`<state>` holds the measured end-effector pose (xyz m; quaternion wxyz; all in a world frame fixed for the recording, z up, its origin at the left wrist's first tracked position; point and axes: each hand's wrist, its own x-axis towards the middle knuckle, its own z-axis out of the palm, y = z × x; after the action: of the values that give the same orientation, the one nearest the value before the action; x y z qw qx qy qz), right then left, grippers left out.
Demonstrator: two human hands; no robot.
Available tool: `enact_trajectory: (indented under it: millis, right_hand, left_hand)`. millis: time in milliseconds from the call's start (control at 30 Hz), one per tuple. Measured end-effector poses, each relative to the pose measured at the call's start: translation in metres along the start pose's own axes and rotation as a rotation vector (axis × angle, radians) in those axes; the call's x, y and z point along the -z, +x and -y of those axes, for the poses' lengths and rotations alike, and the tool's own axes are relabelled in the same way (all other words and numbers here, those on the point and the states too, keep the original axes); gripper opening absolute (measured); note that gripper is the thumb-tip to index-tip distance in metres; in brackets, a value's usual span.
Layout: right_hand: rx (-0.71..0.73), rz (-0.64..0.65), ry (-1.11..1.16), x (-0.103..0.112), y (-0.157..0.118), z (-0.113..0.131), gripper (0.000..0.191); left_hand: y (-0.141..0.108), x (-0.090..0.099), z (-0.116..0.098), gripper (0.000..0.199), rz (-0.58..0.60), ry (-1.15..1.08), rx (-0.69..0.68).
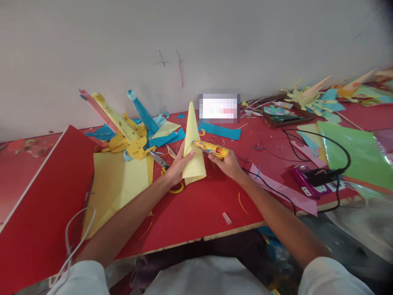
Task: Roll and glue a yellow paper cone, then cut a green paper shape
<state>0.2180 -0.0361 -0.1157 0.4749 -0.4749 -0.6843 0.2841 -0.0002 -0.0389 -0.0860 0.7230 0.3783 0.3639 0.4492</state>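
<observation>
A pale yellow paper cone (193,159) stands point up in the middle, above the red table. My left hand (179,164) grips its left side, thumb across the front. In my right hand (226,164) is a yellow pen (215,149), its tip at the front of the cone; whether it touches is hard to tell. Scissors (159,159) with yellow handles lie just left of the cone, partly behind my left hand and forearm. Yellow paper sheets (123,176) lie farther left.
Decorated paper cones (118,121) and blue scraps stand at the back left. A red board (39,209) rises at the left. Toward the right are a pink strip (282,191), a purple box (319,184) with black cables, green sheets (353,153) and a dark tray (291,119).
</observation>
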Motion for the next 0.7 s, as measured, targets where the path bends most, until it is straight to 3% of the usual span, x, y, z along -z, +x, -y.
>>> enact_trajectory:
  millis: [367,700]
  right_hand:
    - [0.032,0.147,0.109,0.0013,0.0007,0.0052,0.048]
    - [0.013,0.163,0.131,0.0009,-0.0007,0.0044,0.048]
  left_hand:
    - [0.0009,-0.0013,0.0003,0.096,-0.006,-0.011,-0.019]
    - [-0.0005,-0.0001,-0.0012,0.104,0.012,0.008,-0.023]
